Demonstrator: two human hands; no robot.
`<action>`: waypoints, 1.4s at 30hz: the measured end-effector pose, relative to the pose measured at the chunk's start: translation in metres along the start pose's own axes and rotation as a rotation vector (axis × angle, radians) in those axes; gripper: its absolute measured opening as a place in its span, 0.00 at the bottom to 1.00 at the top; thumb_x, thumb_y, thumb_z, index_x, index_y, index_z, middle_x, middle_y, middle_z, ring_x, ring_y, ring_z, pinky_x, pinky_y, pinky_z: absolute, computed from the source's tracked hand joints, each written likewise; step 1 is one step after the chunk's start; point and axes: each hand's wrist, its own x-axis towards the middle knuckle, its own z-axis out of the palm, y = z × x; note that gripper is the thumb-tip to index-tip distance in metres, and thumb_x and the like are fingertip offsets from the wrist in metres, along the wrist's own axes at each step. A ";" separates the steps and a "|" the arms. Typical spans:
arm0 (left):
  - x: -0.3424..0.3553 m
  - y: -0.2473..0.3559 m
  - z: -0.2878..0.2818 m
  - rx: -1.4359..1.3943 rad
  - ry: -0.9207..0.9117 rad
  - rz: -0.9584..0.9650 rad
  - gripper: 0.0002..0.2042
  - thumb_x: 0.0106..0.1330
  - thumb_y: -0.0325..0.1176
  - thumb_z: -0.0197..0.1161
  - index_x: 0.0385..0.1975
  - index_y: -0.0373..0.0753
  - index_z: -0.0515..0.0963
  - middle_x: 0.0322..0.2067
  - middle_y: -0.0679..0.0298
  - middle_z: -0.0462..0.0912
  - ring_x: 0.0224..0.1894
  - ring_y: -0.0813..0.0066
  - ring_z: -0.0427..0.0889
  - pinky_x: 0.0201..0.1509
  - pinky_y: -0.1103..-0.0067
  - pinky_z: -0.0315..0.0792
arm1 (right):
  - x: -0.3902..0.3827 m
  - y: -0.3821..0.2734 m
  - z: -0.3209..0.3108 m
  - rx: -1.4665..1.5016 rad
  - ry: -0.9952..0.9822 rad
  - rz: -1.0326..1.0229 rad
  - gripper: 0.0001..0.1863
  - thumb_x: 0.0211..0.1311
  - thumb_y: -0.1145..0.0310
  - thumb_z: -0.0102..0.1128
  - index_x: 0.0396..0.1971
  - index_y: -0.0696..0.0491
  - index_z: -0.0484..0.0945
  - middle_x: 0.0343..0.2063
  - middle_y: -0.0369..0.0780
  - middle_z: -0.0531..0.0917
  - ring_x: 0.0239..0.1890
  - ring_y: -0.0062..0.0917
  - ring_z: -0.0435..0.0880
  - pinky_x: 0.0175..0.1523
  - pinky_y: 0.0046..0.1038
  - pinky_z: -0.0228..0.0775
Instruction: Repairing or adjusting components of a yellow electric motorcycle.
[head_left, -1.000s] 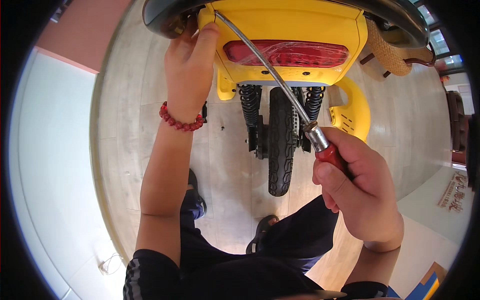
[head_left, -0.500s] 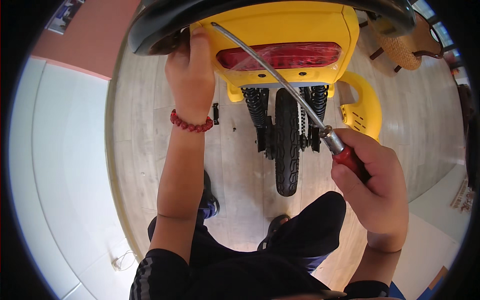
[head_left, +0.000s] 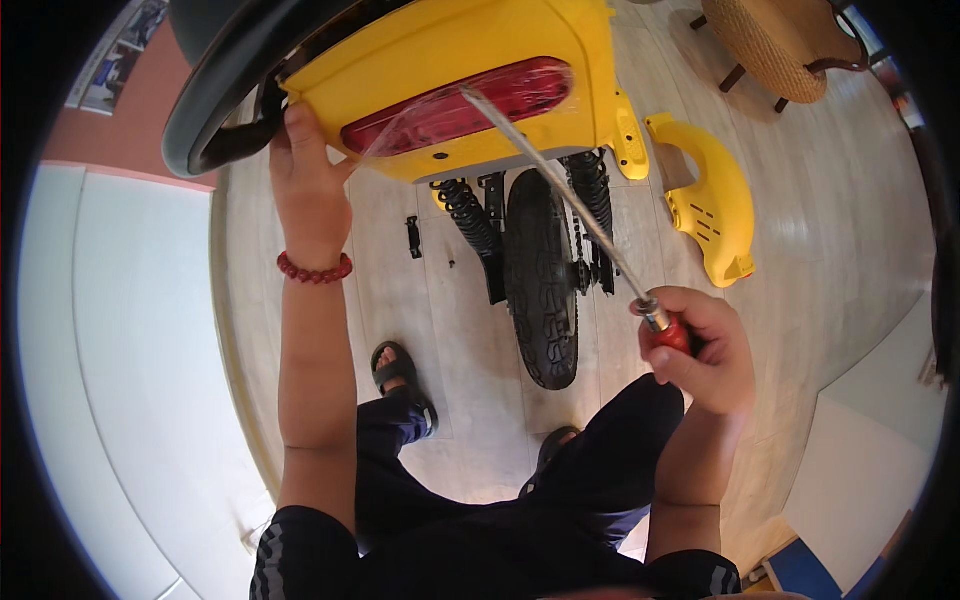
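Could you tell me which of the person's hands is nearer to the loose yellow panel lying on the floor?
Right. The right hand, gripping a red-handled screwdriver, is just below the loose yellow panel; the left hand is far across, on the scooter's yellow tail.

At upper right we see a woven wicker chair (head_left: 778, 42); below it, a loose yellow panel (head_left: 710, 205) lies on the pale floor (head_left: 850, 200).

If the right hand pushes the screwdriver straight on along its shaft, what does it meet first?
Probably the red tail light on the yellow rear panel; the screwdriver tip in the right hand already appears there, though depth is unclear.
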 end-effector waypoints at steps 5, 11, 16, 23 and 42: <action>-0.004 0.011 -0.003 0.105 -0.072 -0.106 0.28 0.68 0.53 0.38 0.58 0.36 0.55 0.56 0.55 0.63 0.61 0.60 0.61 0.57 0.65 0.67 | 0.000 0.050 -0.059 0.418 -0.140 -0.073 0.21 0.43 0.73 0.66 0.40 0.62 0.74 0.18 0.38 0.75 0.17 0.16 0.69 0.22 0.17 0.60; -0.029 0.049 -0.018 0.445 -0.106 -0.187 0.20 0.69 0.40 0.44 0.54 0.33 0.63 0.46 0.56 0.72 0.43 0.69 0.76 0.45 0.76 0.73 | 0.028 0.121 -0.097 0.865 -0.278 -0.507 0.22 0.50 0.64 0.65 0.44 0.56 0.71 0.15 0.39 0.72 0.11 0.20 0.66 0.17 0.20 0.55; -0.065 0.124 -0.021 0.634 -0.275 0.434 0.11 0.66 0.28 0.48 0.41 0.28 0.73 0.34 0.56 0.79 0.33 0.71 0.80 0.41 0.81 0.74 | 0.039 0.162 -0.101 0.930 0.000 -0.332 0.17 0.58 0.64 0.56 0.47 0.50 0.68 0.21 0.35 0.70 0.18 0.20 0.67 0.24 0.22 0.59; -0.012 0.144 0.010 1.198 -0.255 0.631 0.18 0.69 0.41 0.47 0.49 0.34 0.70 0.39 0.57 0.79 0.42 0.72 0.77 0.44 0.81 0.71 | 0.044 0.188 -0.085 0.950 0.017 -0.080 0.15 0.56 0.68 0.56 0.44 0.52 0.70 0.19 0.34 0.69 0.17 0.19 0.66 0.22 0.20 0.58; 0.018 0.180 0.030 1.041 -0.549 -0.004 0.07 0.55 0.30 0.62 0.20 0.37 0.73 0.12 0.73 0.68 0.13 0.89 0.64 0.16 0.88 0.55 | 0.065 0.186 -0.064 0.920 0.278 0.033 0.08 0.57 0.71 0.52 0.37 0.53 0.70 0.14 0.33 0.67 0.13 0.18 0.64 0.19 0.20 0.58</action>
